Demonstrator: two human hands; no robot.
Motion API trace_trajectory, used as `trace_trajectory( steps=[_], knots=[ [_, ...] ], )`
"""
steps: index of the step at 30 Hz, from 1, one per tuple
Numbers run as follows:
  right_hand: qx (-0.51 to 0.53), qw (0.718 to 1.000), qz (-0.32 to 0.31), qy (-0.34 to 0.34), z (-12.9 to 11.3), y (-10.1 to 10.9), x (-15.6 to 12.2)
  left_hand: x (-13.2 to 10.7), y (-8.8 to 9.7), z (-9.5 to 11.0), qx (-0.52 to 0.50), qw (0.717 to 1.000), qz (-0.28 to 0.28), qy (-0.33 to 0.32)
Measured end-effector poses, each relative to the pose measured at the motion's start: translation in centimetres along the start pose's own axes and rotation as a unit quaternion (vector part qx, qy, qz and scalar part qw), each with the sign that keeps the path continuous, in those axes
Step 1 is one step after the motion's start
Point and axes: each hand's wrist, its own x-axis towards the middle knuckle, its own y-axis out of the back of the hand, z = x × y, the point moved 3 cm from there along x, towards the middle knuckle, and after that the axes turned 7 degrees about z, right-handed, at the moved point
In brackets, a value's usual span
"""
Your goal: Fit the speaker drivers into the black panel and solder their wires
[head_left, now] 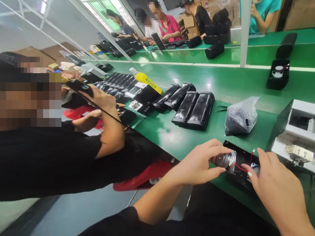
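My left hand [200, 162] pinches a round speaker driver [222, 160] with a square metal frame between thumb and fingers. That driver is at the left part of an open black speaker housing [242, 152] on the bench. Red wires [240, 167] with small white plugs run from it. At the housing's right part, my right hand [280, 183] has its thumb and fingers around a second speaker driver [256, 169], mostly hidden by the hand. Whether either driver is fully seated in the housing, I cannot tell.
Behind the housing lies a plastic-bagged black part [241, 116] beside tweezers [221, 108]. A white-and-black machine [292, 134] stands at right. Glossy black speaker housings [193, 109] and a yellow bottle [147, 82] are farther left. A co-worker in black [61, 157] sits close on my left.
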Motion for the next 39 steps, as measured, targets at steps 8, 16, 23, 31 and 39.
trace_trajectory(
  steps=[8,16,23,31,39],
  knots=[
    [0.114,0.991,0.009,-0.062,1.6,0.3,0.0,3.0,-1.9,2.5,0.257,0.958,-0.122,-0.039],
    [0.226,0.967,0.106,-0.054,1.8,1.1,-1.9,4.0,-4.2,2.0,0.367,0.89,-0.262,-0.062],
    [0.232,0.965,0.11,-0.061,1.7,0.7,-1.6,3.4,-4.5,2.2,0.396,0.889,-0.222,-0.056],
    [0.233,0.965,0.106,-0.064,1.7,0.8,-1.6,3.8,-4.9,1.6,0.394,0.891,-0.222,-0.049],
    [0.222,0.969,0.069,-0.08,1.8,1.0,-1.8,4.7,-4.7,1.2,0.358,0.899,-0.249,-0.049]
  ],
)
